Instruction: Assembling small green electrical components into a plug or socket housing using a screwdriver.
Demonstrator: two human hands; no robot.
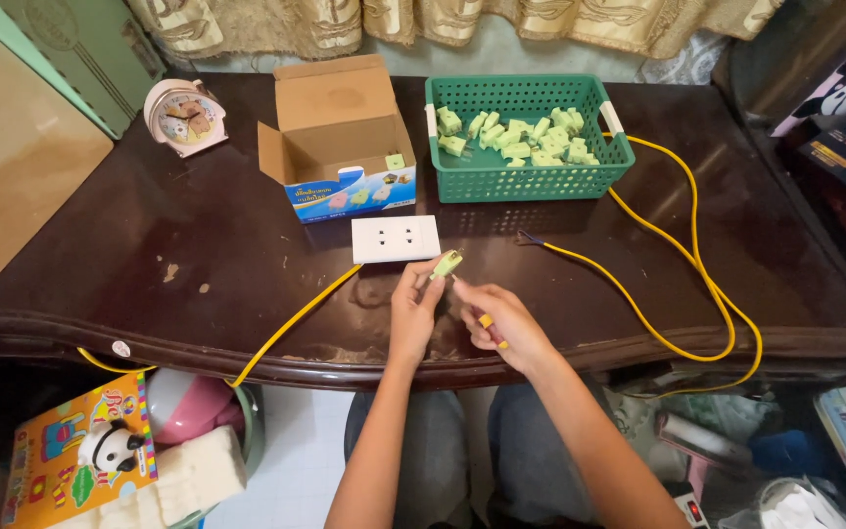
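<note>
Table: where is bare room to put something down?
Bare wood on the table between clock, box and front edge. Another patch right of the basket, inside the yellow cable loop. Crowded around socket plate and hands.

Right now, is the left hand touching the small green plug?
Touching. The head view shows the left hand pinching the small green plug between its fingertips, just below the white socket plate.

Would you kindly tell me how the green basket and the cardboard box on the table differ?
The basket is green latticed plastic; the box is solid brown cardboard with a printed front. The basket holds a heap of pale green plugs; the box shows only one at its edge. The box has raised flaps; the basket has none. Both stand open-topped at the table's back.
</note>
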